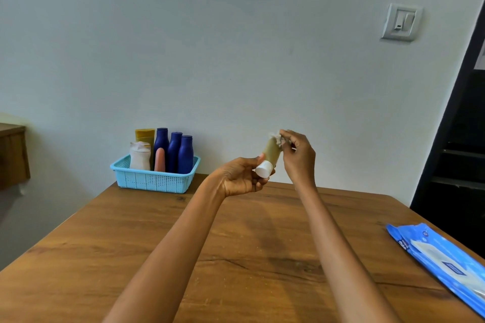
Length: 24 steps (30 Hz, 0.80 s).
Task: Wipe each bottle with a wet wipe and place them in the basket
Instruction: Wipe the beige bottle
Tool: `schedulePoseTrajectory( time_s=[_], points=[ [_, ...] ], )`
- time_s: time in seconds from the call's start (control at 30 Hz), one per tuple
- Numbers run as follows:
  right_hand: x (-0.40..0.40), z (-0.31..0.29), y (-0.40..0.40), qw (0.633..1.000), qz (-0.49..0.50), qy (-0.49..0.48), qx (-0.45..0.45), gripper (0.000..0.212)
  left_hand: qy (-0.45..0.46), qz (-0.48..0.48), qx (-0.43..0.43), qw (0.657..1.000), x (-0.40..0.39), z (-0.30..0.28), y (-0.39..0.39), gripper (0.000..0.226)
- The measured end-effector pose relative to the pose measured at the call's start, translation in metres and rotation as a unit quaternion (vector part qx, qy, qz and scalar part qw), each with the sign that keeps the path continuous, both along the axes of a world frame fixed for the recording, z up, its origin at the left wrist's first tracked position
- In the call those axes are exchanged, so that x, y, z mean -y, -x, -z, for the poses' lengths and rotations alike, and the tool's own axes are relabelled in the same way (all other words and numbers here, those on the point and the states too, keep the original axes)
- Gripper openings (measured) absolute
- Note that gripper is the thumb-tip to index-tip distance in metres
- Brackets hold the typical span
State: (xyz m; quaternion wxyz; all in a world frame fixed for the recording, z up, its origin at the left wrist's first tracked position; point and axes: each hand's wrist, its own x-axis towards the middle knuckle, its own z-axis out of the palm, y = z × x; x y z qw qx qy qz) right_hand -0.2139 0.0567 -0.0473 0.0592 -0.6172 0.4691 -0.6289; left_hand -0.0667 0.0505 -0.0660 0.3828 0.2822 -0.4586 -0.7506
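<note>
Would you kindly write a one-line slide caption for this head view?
Left hand holds an olive tube while right hand wipes it with a wet wipe; blue basket waits behind.

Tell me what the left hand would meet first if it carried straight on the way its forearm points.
Probably only the bare wall. The left hand, gripping the olive tube, points up and right, away from the basket; depth is unclear.

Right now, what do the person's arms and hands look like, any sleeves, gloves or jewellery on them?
Both forearms are bare all the way to the bottom edge of the picture, with no sleeve in view. The left hand and the right hand wear no gloves, and no watch, bracelet or ring shows. The fingernails are too small to judge.
</note>
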Motion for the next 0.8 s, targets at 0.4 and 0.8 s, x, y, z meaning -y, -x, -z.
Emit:
schedulePoseTrajectory(
  time_s=[0.4, 0.8],
  points=[
    [-0.001, 0.005, -0.008, 0.991, -0.056, -0.089, -0.083, 0.023, -0.034, -0.077, -0.021, 0.996, 0.004, 0.006, -0.012, 0.028],
    [0.005, 0.019, -0.016, 0.990, -0.053, -0.078, -0.102, 0.030, -0.027, -0.097, 0.014, 0.995, 0.005, 0.010, -0.004, 0.025]
  ],
)
